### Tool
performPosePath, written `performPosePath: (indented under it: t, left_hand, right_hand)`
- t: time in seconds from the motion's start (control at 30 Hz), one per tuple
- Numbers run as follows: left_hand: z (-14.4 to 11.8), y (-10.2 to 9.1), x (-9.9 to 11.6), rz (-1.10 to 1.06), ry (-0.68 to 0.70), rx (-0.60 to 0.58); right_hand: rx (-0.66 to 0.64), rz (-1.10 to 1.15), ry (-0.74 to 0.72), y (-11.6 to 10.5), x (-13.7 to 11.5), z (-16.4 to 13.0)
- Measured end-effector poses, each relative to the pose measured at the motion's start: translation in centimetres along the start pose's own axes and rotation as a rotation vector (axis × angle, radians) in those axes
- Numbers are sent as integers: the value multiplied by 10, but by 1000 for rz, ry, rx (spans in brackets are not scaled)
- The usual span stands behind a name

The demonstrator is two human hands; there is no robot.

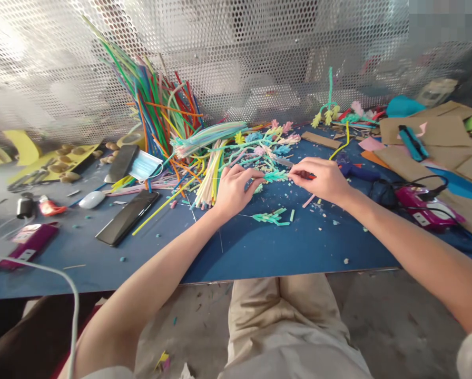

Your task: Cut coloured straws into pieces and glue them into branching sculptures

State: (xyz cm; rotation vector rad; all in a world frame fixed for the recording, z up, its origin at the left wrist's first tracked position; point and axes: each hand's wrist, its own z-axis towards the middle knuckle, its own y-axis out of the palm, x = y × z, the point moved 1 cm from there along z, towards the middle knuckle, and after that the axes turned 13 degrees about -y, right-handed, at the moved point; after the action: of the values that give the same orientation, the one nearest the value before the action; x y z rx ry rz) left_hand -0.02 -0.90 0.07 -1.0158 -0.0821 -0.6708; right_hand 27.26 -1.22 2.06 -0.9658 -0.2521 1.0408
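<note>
A teal pipe-cleaner sprig [276,176] with short branches stretches between my hands above the blue table [299,252]. My left hand [238,190] pinches its left end between thumb and fingers. At the other end, the fingertips of my right hand [323,179] are closed on the sprig's tip. A second teal piece [268,216] lies on the table just below my hands, with short cut bits beside it. Beside my left hand is a bundle of cream pipe cleaners [207,184]. Finished-looking coloured sprigs [259,150] are heaped behind both hands.
A tall bunch of coloured pipe cleaners [153,105] leans on the perforated metal panel [259,58]. At left lie a black phone [127,217], a white mouse [92,199] and a face mask [145,165]. Cardboard pieces [425,130], a box cutter [413,142] and a magenta box [428,209] are at right.
</note>
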Motion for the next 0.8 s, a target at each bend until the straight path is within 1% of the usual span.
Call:
performPosePath:
  t: [0.1, 0.23, 0.3, 0.47, 0.53, 0.6, 0.67, 0.7, 0.8]
  left_hand:
    - [0, 0, 0, 7, -15, -17]
    - [1, 1, -2, 23, -28, -13]
    - [2, 2, -4, 20, -25, -4]
    - [3, 3, -5, 27, -25, 6]
    - [4, 2, -4, 35, -34, 0]
    - [5, 0, -4, 45, -54, -4]
    - [6, -1, -4, 53, -74, 0]
    - [7, -2, -5, 58, -80, 6]
    - [8, -3, -5, 70, -91, 15]
  right_hand:
    - [20, 30, 43, 2, -1, -1]
    - [73, 133, 110, 5, 5, -4]
    - [68, 153, 113, 6, 8, -5]
    - [43, 120, 58, 4, 12, -4]
    - [39, 105, 81, 1, 14, -3]
    - [24, 51, 137, -3, 19, -2]
    - [-32, -62, 187, -5, 28, -3]
    - [-85, -144, 198, -5, 33, -3]
    - [-304, -391, 177, -3, 46, -6]
